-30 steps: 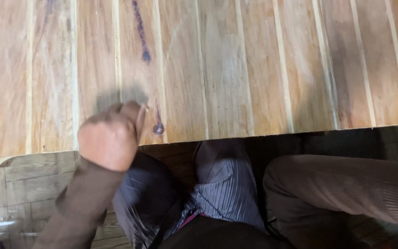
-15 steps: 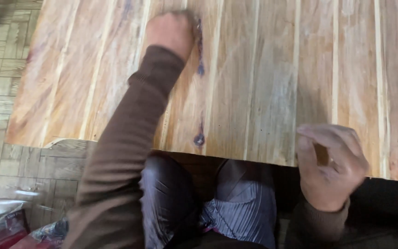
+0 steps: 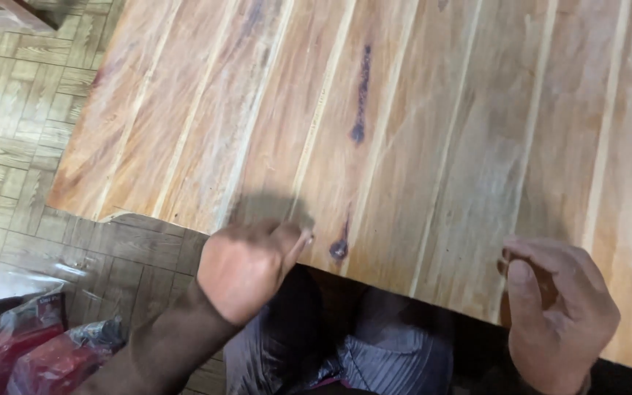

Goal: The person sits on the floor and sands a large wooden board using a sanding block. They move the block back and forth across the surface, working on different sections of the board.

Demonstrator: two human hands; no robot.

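The wooden panel [image 3: 433, 132] fills most of the view: it is a flat board glued from many long strips, reddish-orange wood with thin pale lines between them, and its surface looks smooth and a little dusty with a whitish film. The strips run from the near edge away from the person, leaning slightly to the right, so the long axis of the grain points away and upward in the view. A dark purple streak [image 3: 360, 95] lies along one strip, narrow and long, following the same direction, and a smaller dark knot mark [image 3: 339, 247] sits close to the near edge. The left hand [image 3: 246, 271] is closed into a loose fist at the near edge of the panel, with its fingertips pressed on the wood just beside the small dark mark; I cannot tell if something is held inside it. The right hand [image 3: 561, 314] is curled with the thumb against the fingers, resting over the near edge further right; what it pinches, if anything, is hidden. The two hands are well apart. The sleeve [image 3: 148, 351] on the left arm is brown and soft-looking. Below the panel there are dark striped trousers [image 3: 396, 351], a parquet floor [image 3: 16, 117] of small wood blocks, and red shiny plastic packages [image 3: 31, 344] in the lower left corner.
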